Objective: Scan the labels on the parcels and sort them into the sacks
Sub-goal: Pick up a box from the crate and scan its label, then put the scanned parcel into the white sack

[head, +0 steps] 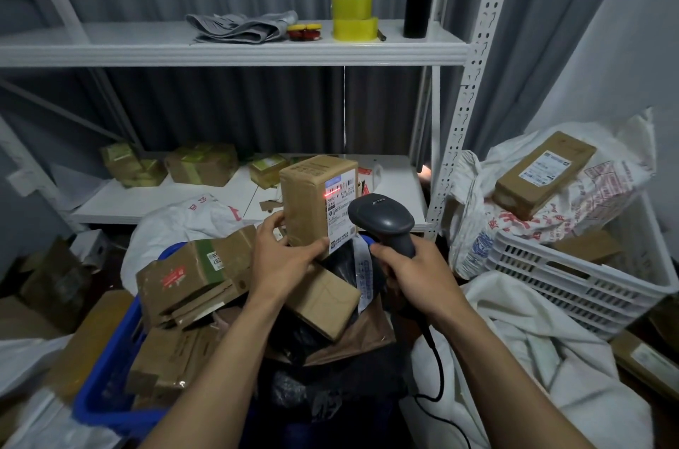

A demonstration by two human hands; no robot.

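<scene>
Under you: blue crate [99, 401] of unsorted boxes [183, 264], white sack [514, 338] open off its right edge for drops. Your left hand [284, 257] grips the parcel [305, 202] upright over the crate's far edge, label [341, 217] facing the scanner [382, 218] your right hand [411, 266] clasps; red beam [326, 194] lands on it.

We see both bare forearms stretched forward from the bottom edge, hands near each other. Left hand [284, 257] grips the upright brown cardboard parcel [312, 206] at its lower end, thumb across the front. Right hand [408, 274] wraps the handle of the dark grey handheld scanner [382, 222].
</scene>
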